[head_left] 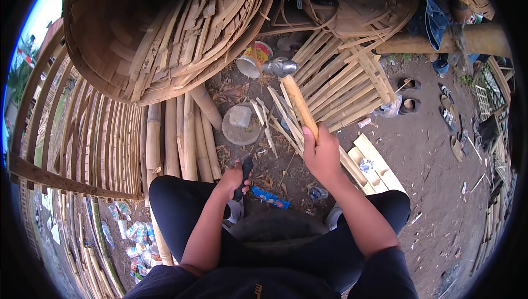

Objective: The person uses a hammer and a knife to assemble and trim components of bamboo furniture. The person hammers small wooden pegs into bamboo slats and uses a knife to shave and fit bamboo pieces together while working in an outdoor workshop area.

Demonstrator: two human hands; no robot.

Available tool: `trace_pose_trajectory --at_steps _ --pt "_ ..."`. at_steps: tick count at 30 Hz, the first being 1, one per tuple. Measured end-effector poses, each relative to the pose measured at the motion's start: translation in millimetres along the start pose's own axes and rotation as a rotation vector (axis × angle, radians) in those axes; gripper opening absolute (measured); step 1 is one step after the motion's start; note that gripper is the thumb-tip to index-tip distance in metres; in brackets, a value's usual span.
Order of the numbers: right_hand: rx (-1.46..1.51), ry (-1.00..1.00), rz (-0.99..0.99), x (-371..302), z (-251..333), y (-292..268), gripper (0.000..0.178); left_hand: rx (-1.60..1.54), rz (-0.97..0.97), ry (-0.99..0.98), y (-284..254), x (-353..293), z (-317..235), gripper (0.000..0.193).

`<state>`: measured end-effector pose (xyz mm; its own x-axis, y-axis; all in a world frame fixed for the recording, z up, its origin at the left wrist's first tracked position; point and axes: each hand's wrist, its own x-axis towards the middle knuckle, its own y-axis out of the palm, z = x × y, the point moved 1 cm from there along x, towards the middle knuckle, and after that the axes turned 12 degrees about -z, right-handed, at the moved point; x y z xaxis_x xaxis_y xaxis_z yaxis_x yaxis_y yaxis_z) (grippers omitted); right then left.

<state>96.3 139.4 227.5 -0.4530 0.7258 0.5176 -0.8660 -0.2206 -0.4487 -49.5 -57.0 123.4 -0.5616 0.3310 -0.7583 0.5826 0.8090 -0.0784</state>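
Observation:
My right hand (323, 155) is closed round the wooden handle of a hammer (300, 101), its metal head raised at the far end. My left hand (234, 180) grips a black-handled knife (247, 168), whose thin dark blade points away and slightly right; its tip is hard to make out. Just beyond the blade a grey block (240, 116) rests on a round grey base (242, 134). Narrow split bamboo strips (267, 128) lie beside the blade. A slatted bamboo panel (341, 81) lies beyond the hammer, on the right.
Large woven bamboo baskets (181, 40) overhang the far side. Bamboo poles (188, 139) and a curved slatted frame (104, 134) stand left. A white bucket (250, 66), blue wrapper (270, 197) and split bamboo halves (379, 167) lie nearby. Sandals (410, 105) sit right; plastic litter (144, 238) lies left.

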Motion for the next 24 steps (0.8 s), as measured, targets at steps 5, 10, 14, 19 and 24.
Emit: trace_pose_trajectory --at_steps 5,10,14,19,24 --pt "-0.086 0.035 0.205 -60.0 -56.1 37.0 0.028 -0.023 0.027 -0.017 13.5 2.3 -1.3 0.052" --pt "-0.380 0.104 0.494 -70.0 -69.4 49.0 0.042 0.064 0.000 -0.049 18.3 16.1 9.8 0.048" --pt "-0.192 -0.124 0.172 -30.1 -31.5 24.0 0.034 -0.038 -0.006 -0.053 14.0 17.3 8.6 0.052" --pt "-0.207 -0.071 0.182 -42.7 -62.2 31.4 0.035 0.007 0.020 -0.045 15.0 21.5 6.7 0.053" --pt "-0.413 0.003 0.450 -58.8 -98.8 46.5 0.040 0.043 0.014 -0.066 15.6 21.6 6.0 0.054"
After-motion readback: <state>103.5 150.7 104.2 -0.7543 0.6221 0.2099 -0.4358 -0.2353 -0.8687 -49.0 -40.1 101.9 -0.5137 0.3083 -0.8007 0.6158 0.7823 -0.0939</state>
